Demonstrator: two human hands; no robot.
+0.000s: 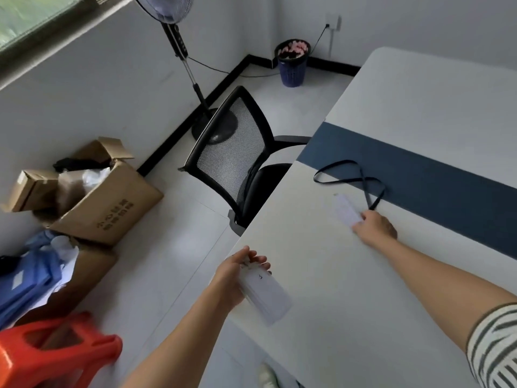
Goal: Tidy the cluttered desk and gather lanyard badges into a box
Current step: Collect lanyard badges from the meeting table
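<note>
A white desk point(349, 289) with a dark blue band fills the right of the head view. On it lies a clear badge holder point(345, 211) with a dark lanyard strap point(361, 179) looping back onto the band. My right hand point(376, 226) pinches the near end of that badge holder where the strap joins. My left hand point(235, 278) grips a stack of clear badge holders point(265, 299) at the desk's left edge, partly over the floor.
A black mesh office chair point(237, 155) is tucked under the desk's left side. Open cardboard boxes point(109, 208) full of items sit on the floor at left, beside a red plastic stool point(53, 351). A standing fan point(179, 43) and blue bin point(292, 64) stand farther back.
</note>
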